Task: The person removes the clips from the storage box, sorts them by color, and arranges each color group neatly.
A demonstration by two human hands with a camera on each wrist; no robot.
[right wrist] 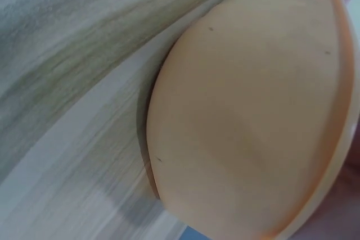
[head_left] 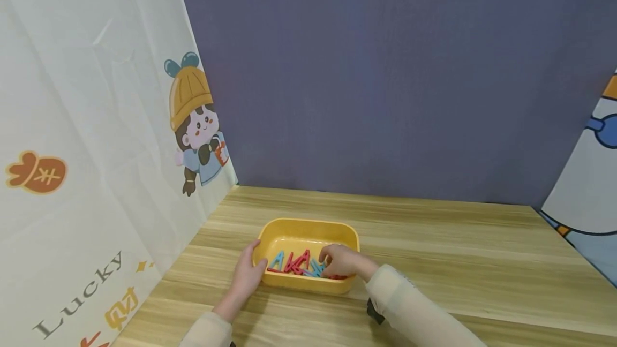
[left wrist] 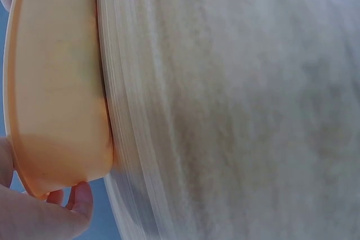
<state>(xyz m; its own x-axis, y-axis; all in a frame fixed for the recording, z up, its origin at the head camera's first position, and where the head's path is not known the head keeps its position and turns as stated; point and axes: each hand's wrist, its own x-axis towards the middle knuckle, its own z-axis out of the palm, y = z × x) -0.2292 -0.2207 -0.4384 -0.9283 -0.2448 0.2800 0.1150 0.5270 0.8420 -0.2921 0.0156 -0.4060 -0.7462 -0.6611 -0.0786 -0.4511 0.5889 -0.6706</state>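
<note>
Head: left hand (head_left: 249,269) holding bin edge (head_left: 301,280), right hand (head_left: 341,259) inside, tabletop (head_left: 443,250) around

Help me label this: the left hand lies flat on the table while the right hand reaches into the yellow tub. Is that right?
Not quite: the head view shows the left hand gripping the yellow tub, not flat on the table. The rest is right.

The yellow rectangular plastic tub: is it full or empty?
Partly filled: the tub holds red plastic clips and light-blue plastic clips along its near side, with bare bottom behind them.
</note>
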